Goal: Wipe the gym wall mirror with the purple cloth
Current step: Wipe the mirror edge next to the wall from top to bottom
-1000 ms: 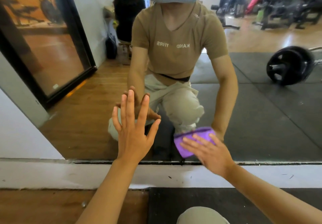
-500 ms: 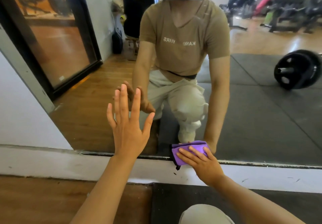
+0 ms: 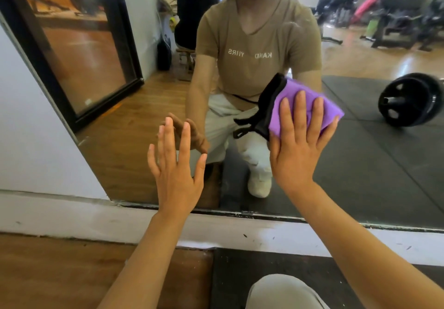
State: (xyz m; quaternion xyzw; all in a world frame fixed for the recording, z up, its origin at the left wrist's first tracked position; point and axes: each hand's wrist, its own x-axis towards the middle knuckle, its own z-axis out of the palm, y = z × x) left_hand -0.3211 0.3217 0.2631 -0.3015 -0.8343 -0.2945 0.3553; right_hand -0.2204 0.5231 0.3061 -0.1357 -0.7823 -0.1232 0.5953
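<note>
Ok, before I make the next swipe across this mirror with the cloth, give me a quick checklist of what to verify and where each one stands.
1. Purple cloth under the right hand: ok, straight fingers press it flat on the glass.
2. Left hand bracing: ok, open, fingers spread at the mirror; actual contact cannot tell.
3. Cloth fully spread: not ok, a black part is bunched and hanging off its left side.
4. Room to swipe: ok, nothing sits against the glass around the cloth.
5. Glass already clean: cannot tell, no streaks or smears can be made out.
6. Lower edge wiped: cannot tell.
</note>
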